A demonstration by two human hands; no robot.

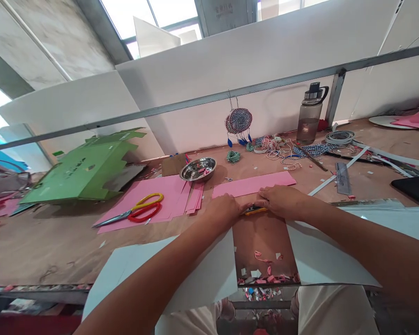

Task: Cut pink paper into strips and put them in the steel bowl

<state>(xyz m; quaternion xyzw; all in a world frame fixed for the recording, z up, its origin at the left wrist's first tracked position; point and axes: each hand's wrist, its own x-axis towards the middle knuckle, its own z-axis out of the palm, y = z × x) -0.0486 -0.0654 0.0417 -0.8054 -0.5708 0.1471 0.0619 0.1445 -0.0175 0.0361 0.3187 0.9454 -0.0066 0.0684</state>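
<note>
A long strip of pink paper [254, 184] lies across the table in front of me. My left hand [226, 207] is closed on its near edge, toward the left end, with the fingers bent. Farther right along the same edge, my right hand [281, 201] also grips the paper, its fingers partly hidden. The two thumbs point toward each other. Just below them lies a small yellow and dark tool [255, 211], partly covered, so its kind is unclear. White boards [206, 274] lie beneath both forearms, with a brown gap between them.
Scissors [139, 210] with yellow and red handles rest on pink sheets [160, 190] at left. Behind stand a metal bowl [198, 170] and folded green cardboard [77, 172]. A water bottle [309, 114], tangled cords [275, 145], a ruler [343, 178] and a tape roll [340, 137] are right.
</note>
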